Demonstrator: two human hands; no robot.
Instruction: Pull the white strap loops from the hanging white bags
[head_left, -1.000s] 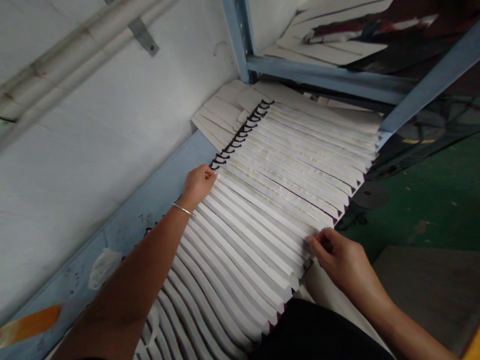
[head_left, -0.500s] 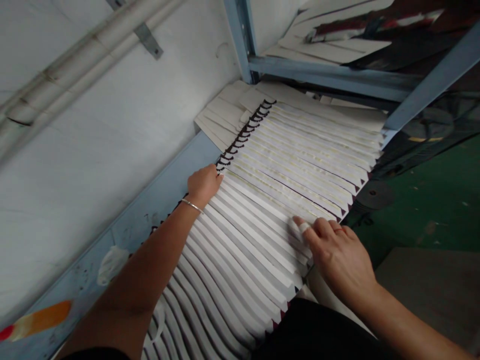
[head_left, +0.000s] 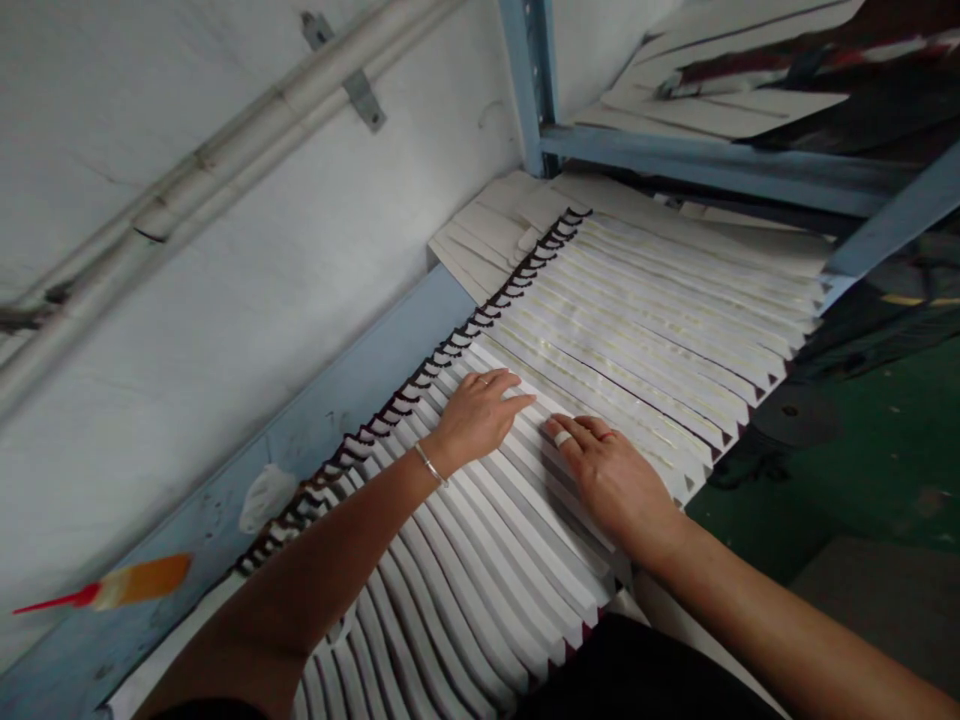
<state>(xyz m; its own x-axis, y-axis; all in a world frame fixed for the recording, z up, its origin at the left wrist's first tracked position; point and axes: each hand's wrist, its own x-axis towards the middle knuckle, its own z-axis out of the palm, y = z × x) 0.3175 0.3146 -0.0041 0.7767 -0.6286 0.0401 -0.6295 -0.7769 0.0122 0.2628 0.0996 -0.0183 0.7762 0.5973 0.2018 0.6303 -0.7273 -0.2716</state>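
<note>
A long row of overlapping white strips (head_left: 450, 560) with dark notched ends runs diagonally across the bench. Its far part (head_left: 637, 310) lies flatter, with yellowish lines and shiny streaks. Over the middle of the row, my left hand (head_left: 476, 415) rests palm down, fingers stretched towards the right. My right hand (head_left: 615, 480) lies on the strips just beside it, its fingers extended and flat on the surface. Neither hand grips anything that I can see. A ring of white wrap circles one finger of the right hand.
A bottle (head_left: 146, 582) with orange contents and a red nozzle lies on the blue bench (head_left: 390, 350) at left, near a crumpled white scrap (head_left: 268, 495). Cardboard pieces (head_left: 484, 225) lean by the wall. A blue metal frame (head_left: 720, 160) stands at the back right.
My left hand has left the strips' dark left edge and moved right onto their middle, its fingers opening out. My right hand has shifted slightly left, closer to it. The view has shifted.
</note>
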